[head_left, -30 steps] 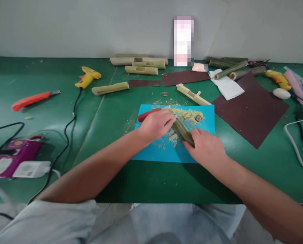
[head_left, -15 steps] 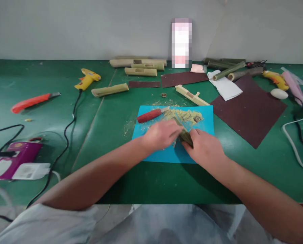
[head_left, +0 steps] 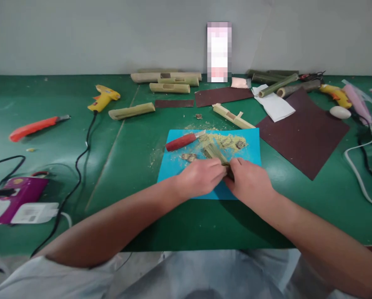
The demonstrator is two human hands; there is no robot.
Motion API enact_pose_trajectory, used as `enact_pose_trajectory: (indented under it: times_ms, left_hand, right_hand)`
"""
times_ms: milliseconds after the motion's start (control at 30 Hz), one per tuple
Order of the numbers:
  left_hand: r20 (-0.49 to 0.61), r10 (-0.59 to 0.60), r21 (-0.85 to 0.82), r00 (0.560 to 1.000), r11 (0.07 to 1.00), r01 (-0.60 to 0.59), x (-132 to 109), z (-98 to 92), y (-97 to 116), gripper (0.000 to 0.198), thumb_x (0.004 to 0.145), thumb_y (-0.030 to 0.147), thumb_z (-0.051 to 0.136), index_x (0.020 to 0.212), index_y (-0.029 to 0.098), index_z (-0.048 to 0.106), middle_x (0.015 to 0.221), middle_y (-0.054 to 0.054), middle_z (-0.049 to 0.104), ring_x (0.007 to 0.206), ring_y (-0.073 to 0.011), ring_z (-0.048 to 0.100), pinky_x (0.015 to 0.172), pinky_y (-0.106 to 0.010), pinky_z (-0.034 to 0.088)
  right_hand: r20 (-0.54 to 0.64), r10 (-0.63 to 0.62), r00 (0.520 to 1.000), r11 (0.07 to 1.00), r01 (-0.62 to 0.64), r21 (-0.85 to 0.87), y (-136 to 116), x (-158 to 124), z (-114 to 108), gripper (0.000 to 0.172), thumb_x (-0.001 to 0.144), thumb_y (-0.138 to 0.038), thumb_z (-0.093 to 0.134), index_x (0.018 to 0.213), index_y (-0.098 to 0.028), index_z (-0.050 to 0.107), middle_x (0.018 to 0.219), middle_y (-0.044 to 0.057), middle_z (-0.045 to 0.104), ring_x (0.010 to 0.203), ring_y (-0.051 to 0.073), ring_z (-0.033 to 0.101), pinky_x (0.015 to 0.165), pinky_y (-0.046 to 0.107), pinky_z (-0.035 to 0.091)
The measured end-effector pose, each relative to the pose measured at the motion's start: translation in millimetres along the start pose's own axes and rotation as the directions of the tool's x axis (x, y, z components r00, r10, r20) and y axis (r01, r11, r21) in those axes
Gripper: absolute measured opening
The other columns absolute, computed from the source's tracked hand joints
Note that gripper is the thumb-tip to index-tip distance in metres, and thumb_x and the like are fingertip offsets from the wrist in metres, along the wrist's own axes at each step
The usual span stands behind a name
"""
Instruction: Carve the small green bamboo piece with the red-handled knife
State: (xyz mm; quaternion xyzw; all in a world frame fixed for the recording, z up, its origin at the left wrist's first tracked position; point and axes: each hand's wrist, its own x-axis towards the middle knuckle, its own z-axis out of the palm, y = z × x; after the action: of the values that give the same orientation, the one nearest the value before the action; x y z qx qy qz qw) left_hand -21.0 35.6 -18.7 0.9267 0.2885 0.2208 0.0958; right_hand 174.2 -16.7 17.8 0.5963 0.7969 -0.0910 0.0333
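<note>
Over a blue sheet (head_left: 181,178) my right hand (head_left: 251,178) grips a greenish bamboo piece (head_left: 213,152), which slants away to the upper left. My left hand (head_left: 201,176) is closed, its fingertips pinched against the bamboo close to my right thumb. Whatever lies between those left fingers is hidden. Pale shavings (head_left: 226,141) are heaped just beyond the bamboo. A red-handled knife (head_left: 182,141) rests on the sheet's upper left part, its blade pointing right. Below the knife lies a small crumpled brown scrap (head_left: 188,157).
Cut bamboo tubes (head_left: 169,88) lie at the back, near a phone (head_left: 219,52) against the wall. A yellow glue gun (head_left: 104,99), an orange cutter (head_left: 38,128) and a purple power strip (head_left: 30,193) are left. Dark brown sheets (head_left: 307,133) lie right.
My left hand has slid down along the bamboo towards my right hand, uncovering the bamboo's far part and the brown scrap. The right hand keeps its grip.
</note>
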Motion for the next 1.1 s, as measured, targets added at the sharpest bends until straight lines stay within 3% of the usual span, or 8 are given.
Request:
enact_pose_trajectory:
  times_ms: [167,300,467,600,767,933,1033,1100]
  left_hand:
    - [-0.163,-0.127,0.03,0.978,0.991,0.133,-0.3,0.8,-8.8,0.029,0.106,0.028,0.049,0.101,0.016,0.074,0.087,-0.007,0.073,0.083,-0.0181,0.069,0.073,-0.029,0.055]
    - [-0.046,-0.054,0.007,0.997,0.999,0.054,-2.2,1.0,-8.1,0.031,0.107,0.03,0.047,0.103,0.017,0.075,0.083,-0.005,0.071,0.076,-0.0161,0.069,0.066,-0.026,0.053]
    - [-0.16,-0.116,0.06,0.98,0.99,0.127,-0.6,-1.9,-8.5,0.03,0.106,0.028,0.047,0.102,0.015,0.074,0.088,-0.007,0.073,0.084,-0.0183,0.07,0.074,-0.03,0.056]
    - [-0.006,-0.005,0.049,1.0,0.999,0.005,-1.0,0.7,-0.9,0.036,0.108,0.029,0.042,0.095,0.017,0.074,0.078,-0.004,0.067,0.071,-0.0145,0.066,0.063,-0.026,0.051]
    - [-0.185,-0.082,0.088,0.979,0.991,0.1,-0.4,0.4,-5.6,0.031,0.107,0.029,0.046,0.1,0.015,0.073,0.088,-0.007,0.073,0.083,-0.0179,0.069,0.073,-0.03,0.055]
    - [-0.018,0.029,0.021,0.999,0.999,-0.029,0.5,0.2,-3.0,0.036,0.108,0.026,0.043,0.089,0.018,0.072,0.075,-0.003,0.066,0.068,-0.0141,0.064,0.06,-0.026,0.049]
    - [-0.17,-0.072,0.049,0.983,0.995,0.082,2.2,0.1,-9.9,0.03,0.106,0.027,0.048,0.096,0.016,0.073,0.083,-0.005,0.071,0.078,-0.0164,0.068,0.07,-0.028,0.053]
    - [-0.208,-0.101,0.061,0.973,0.991,0.116,2.7,0.5,-10.3,0.029,0.106,0.027,0.049,0.097,0.014,0.073,0.085,-0.007,0.072,0.081,-0.0179,0.069,0.073,-0.03,0.055]
  right_hand:
    - [-0.017,0.026,1.0,0.999,-0.026,0.021,0.4,0.3,1.1,0.021,0.1,-0.038,0.055,0.103,-0.018,0.063,0.099,0.01,0.072,0.089,0.025,0.07,0.062,0.033,0.036]
    - [-0.009,0.008,1.0,1.0,-0.008,0.008,0.2,0.4,1.3,0.02,0.101,-0.037,0.056,0.103,-0.018,0.063,0.1,0.011,0.072,0.089,0.025,0.07,0.062,0.033,0.037]
    - [-0.002,0.031,1.0,0.999,-0.031,0.031,1.2,0.7,0.1,0.021,0.1,-0.038,0.056,0.102,-0.018,0.063,0.098,0.01,0.072,0.088,0.024,0.069,0.063,0.033,0.037]
    - [0.01,0.007,1.0,1.0,-0.007,0.022,1.2,0.4,0.6,0.019,0.1,-0.035,0.054,0.103,-0.019,0.063,0.098,0.01,0.072,0.087,0.024,0.069,0.063,0.033,0.036]
    - [-0.006,0.032,0.999,0.999,-0.031,0.031,0.6,0.3,1.1,0.021,0.1,-0.038,0.055,0.102,-0.019,0.063,0.096,0.01,0.072,0.087,0.024,0.068,0.063,0.032,0.036]
    - [0.011,0.009,1.0,1.0,-0.01,0.014,0.7,0.3,1.2,0.018,0.101,-0.034,0.054,0.101,-0.018,0.063,0.097,0.011,0.072,0.087,0.024,0.069,0.061,0.033,0.033]
    - [-0.01,0.031,0.999,0.999,-0.03,0.03,1.1,0.4,1.0,0.021,0.101,-0.037,0.054,0.101,-0.018,0.063,0.096,0.011,0.072,0.087,0.025,0.069,0.061,0.034,0.032]
    - [-0.016,0.028,0.999,0.999,-0.027,0.034,1.5,0.5,1.3,0.021,0.101,-0.037,0.055,0.101,-0.018,0.063,0.096,0.01,0.072,0.086,0.025,0.069,0.06,0.034,0.032]
